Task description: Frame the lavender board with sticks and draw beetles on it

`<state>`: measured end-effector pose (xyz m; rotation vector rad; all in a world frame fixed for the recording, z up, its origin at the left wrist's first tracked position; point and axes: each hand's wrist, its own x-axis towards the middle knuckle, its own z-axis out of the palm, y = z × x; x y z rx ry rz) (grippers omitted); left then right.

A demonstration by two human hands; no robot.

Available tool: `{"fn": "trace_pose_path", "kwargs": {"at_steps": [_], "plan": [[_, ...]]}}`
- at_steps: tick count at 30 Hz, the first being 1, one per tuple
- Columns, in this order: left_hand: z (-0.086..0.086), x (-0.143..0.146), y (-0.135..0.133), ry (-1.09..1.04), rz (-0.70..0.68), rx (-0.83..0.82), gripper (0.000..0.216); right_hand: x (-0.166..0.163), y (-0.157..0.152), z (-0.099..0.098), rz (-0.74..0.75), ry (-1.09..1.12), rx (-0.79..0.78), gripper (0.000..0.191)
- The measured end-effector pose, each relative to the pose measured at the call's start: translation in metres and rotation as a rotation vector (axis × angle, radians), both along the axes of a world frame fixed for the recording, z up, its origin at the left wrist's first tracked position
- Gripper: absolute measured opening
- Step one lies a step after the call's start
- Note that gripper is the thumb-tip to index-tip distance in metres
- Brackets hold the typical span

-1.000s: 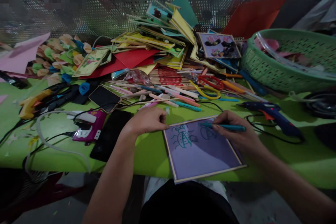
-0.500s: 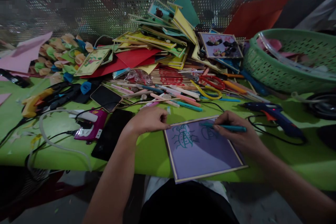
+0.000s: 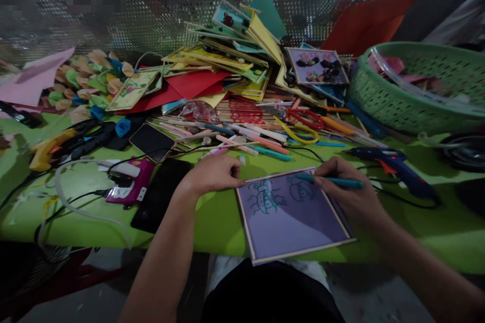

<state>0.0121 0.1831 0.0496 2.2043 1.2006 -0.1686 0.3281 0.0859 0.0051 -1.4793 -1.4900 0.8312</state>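
A purple card (image 3: pixel 295 232) edged with thin pale wooden strips lies near the table's front edge. On its upper left is a teal line drawing of a bug-like figure (image 3: pixel 265 197); a second rounded figure (image 3: pixel 301 189) stands at the upper right. My right hand (image 3: pixel 341 186) is closed on a teal felt-tip pen (image 3: pixel 346 182), its tip over the card's upper part by the second figure. My left hand (image 3: pixel 215 172) rests with curled fingers, its thumb touching the card's upper left corner. Nothing shows between those fingers.
Pens (image 3: pixel 261 139), scissors (image 3: pixel 303 128) and a heap of framed cards (image 3: pixel 220 55) lie behind. At right are a blue glue gun (image 3: pixel 401 166) and a green basket (image 3: pixel 409 96). A phone (image 3: pixel 153 141), purple power adapter (image 3: pixel 131 184) and cables lie left.
The pen tip has moved slightly right with my right hand, and the second figure shows more lines. My left hand stays on the card's corner.
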Motion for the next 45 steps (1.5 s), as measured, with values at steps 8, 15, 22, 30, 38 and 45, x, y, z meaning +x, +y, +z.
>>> {"fn": "trace_pose_path", "kwargs": {"at_steps": [8, 15, 22, 30, 38, 45], "plan": [[0.002, 0.001, 0.0, 0.025, 0.028, -0.025, 0.029, 0.002, -0.001, 0.0, -0.014, -0.064, 0.008, 0.021], [0.001, 0.0, 0.0, 0.008, 0.036, -0.022, 0.03, -0.001, 0.0, 0.002, 0.012, -0.05, 0.01, 0.022], [0.0, 0.0, 0.0, 0.005, 0.009, -0.007, 0.029, -0.003, 0.0, 0.002, 0.011, -0.067, -0.03, 0.024], [0.0, -0.001, 0.0, 0.004, 0.013, -0.016, 0.029, -0.006, -0.001, 0.003, 0.02, -0.048, -0.031, 0.028], [-0.001, -0.001, 0.0, 0.004, 0.018, -0.016, 0.029, -0.007, -0.001, 0.002, 0.04, -0.055, -0.055, 0.033], [0.0, 0.0, 0.0, 0.016, 0.021, -0.015, 0.029, -0.011, 0.0, 0.004, 0.077, -0.044, -0.067, 0.035]]}}
